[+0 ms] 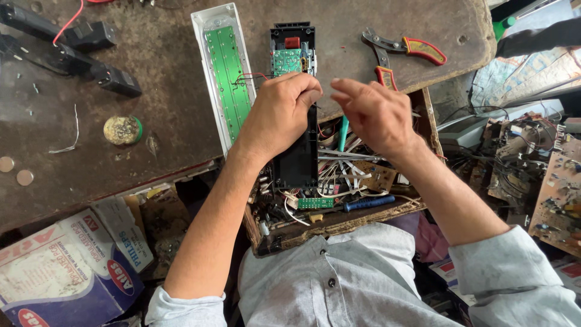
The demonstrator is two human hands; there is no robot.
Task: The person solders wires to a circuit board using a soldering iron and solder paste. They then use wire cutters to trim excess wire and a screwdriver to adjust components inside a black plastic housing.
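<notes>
1. Left hand (281,112) is closed around the long black housing (298,145), which bridges the bench edge and the open drawer.
2. Right hand (375,115) hovers just beside it, fingers loosely spread, holding nothing.
3. Wooden drawer (339,223) below contains ribbon cables, small circuit boards and a blue-handled screwdriver (369,203).
4. White tray (225,75) on the bench holds a green board.
5. Blue-and-white cardboard box (66,272) with red oval labels sits lower left.
</notes>
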